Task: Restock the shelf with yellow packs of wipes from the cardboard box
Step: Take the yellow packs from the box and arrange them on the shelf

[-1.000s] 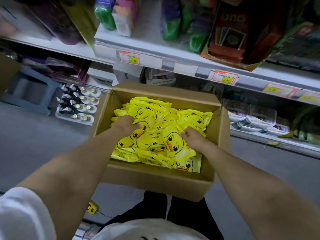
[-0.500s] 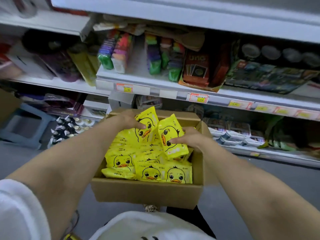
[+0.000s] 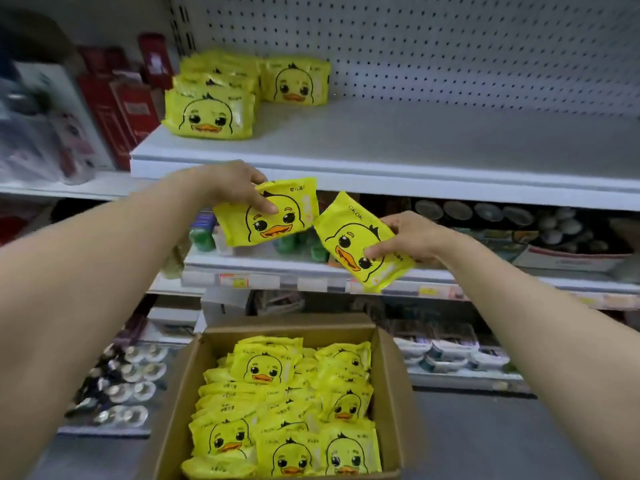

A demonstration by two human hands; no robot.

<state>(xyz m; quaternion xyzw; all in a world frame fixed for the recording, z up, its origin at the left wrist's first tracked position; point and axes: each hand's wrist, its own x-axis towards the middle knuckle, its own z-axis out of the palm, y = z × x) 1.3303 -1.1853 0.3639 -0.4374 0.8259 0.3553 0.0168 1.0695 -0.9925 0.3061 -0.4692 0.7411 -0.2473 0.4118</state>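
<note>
The left hand (image 3: 228, 188) pinches a yellow duck-faced wipes pack (image 3: 277, 226) in a closed grip; the right hand (image 3: 412, 237) pinches a second pack (image 3: 343, 233). Both hang just below the white shelf (image 3: 415, 140), where a few shelved packs (image 3: 207, 116) stand at left. The cardboard box (image 3: 391, 375) looks nearly full: most restocking remains.

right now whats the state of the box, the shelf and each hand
brown cardboard box, open, loose packs inside
white metal shelf, stacked packs at its left end
left hand, holds yellow duck-print wipes pack
right hand, holds second pack, tilted
</note>
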